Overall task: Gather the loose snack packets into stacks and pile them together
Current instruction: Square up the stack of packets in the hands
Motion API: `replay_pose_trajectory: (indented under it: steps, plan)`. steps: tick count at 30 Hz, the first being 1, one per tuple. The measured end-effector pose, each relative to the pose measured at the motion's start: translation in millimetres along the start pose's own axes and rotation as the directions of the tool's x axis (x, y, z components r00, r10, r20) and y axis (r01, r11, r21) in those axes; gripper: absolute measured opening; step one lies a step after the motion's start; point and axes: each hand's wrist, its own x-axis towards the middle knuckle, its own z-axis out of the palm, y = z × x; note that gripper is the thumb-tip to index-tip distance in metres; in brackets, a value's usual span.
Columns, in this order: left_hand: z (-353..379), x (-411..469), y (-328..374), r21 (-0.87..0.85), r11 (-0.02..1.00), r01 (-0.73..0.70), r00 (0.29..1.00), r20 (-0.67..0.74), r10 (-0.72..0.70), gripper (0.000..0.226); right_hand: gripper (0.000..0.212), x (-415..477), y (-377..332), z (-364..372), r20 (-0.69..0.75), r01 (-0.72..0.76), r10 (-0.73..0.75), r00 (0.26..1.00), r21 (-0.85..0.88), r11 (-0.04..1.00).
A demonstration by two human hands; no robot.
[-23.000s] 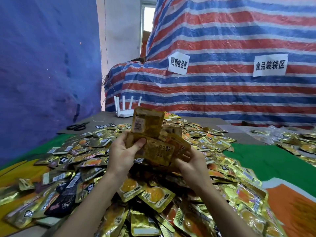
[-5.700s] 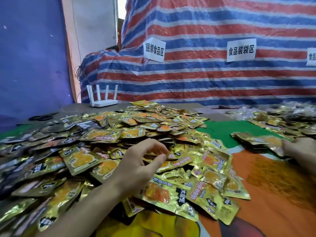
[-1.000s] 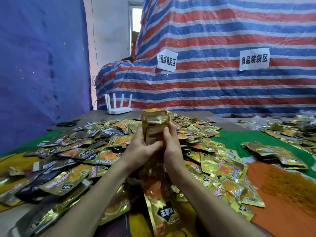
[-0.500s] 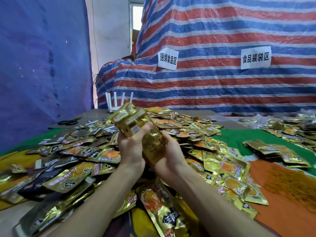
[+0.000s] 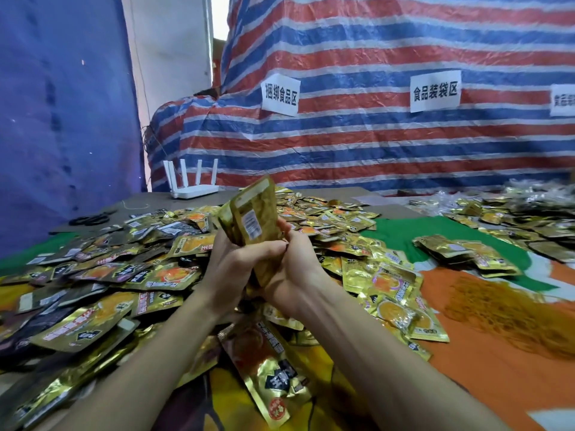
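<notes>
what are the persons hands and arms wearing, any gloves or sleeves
Nothing shows as worn. The left hand and right hand are bare, with no gloves, rings, watch or wristband in view. The left forearm and right forearm are bare too, with no sleeve up to the picture's edge.

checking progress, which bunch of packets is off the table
The stack gripped upright between the left hand and right hand. The loose heap and the small pile to the right lie flat.
</notes>
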Motion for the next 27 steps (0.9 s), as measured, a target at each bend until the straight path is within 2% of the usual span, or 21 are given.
replay_pose_trajectory:
  steps: [3,4,5,6,7,8,9,10,12,14,17,19,22,25,27]
  plan:
    - [7,-3,-5,0.018,0.998,-0.058,0.997,-0.05,0.059,0.025,0.047,-10,-9,-7,0.009,-0.025,0.025,1.0,-0.044,0.999]
    - [9,-5,-6,0.001,0.999,-0.049,0.995,-0.086,0.049,0.025,0.049,-12,-11,-9,-0.011,0.0,-0.001,1.0,-0.158,0.987]
    - [10,-6,-7,-0.007,0.999,-0.036,0.993,-0.111,0.035,0.026,0.045,-15,-14,-13,-0.069,0.055,-0.087,0.994,-0.371,0.927]
    - [10,-7,-7,-0.011,1.0,-0.021,0.992,-0.124,0.019,0.028,0.036,-18,-20,-20,-0.108,0.116,-0.228,0.968,-0.612,0.782]
    - [10,-9,-7,-0.029,1.0,-0.001,0.992,-0.128,-0.003,0.031,0.028,-23,-28,-30,-0.07,0.176,-0.384,0.921,-0.803,0.569]
    - [9,-10,-6,-0.068,0.997,0.023,0.991,-0.13,-0.031,0.034,0.023,-31,-40,-41,0.023,0.214,-0.486,0.873,-0.916,0.341]
    - [9,-11,-5,-0.108,0.993,0.045,0.989,-0.133,-0.06,0.037,0.017,-41,-53,-52,0.11,0.213,-0.525,0.844,-0.967,0.141]
    - [8,-11,-4,-0.142,0.988,0.065,0.986,-0.144,-0.086,0.04,0.011,-52,-68,-63,0.15,0.168,-0.519,0.841,-0.986,-0.014]
    - [6,-11,-3,-0.187,0.977,0.106,0.978,-0.158,-0.136,0.04,0.007,-74,-98,-86,0.104,0.024,-0.459,0.882,-0.984,-0.177]
    - [4,-10,-1,-0.18,0.976,0.124,0.974,-0.166,-0.155,0.035,0.011,-91,-126,-106,-0.006,-0.134,-0.432,0.902,-0.954,-0.268]
    - [3,-9,3,-0.192,0.976,0.106,0.978,-0.159,-0.138,0.035,0.011,-109,-156,-135,-0.141,-0.374,-0.478,0.867,-0.818,-0.437]
    - [3,-10,4,-0.212,0.972,0.102,0.981,-0.141,-0.134,0.035,0.006,-117,-161,-152,-0.252,-0.479,-0.448,0.857,-0.709,-0.518]
    - [4,-10,2,-0.205,0.972,0.113,0.986,-0.095,-0.135,0.032,0.018,-123,-157,-169,-0.352,-0.515,-0.385,0.853,-0.683,-0.518]
    - [8,-13,2,-0.169,0.98,0.107,0.991,-0.066,-0.12,0.042,0.007,-122,-154,-172,-0.296,-0.486,-0.407,0.864,-0.702,-0.52]
    - [8,-14,1,-0.146,0.983,0.111,0.992,-0.049,-0.119,0.039,0.011,-119,-151,-172,-0.266,-0.487,-0.44,0.858,-0.695,-0.529]
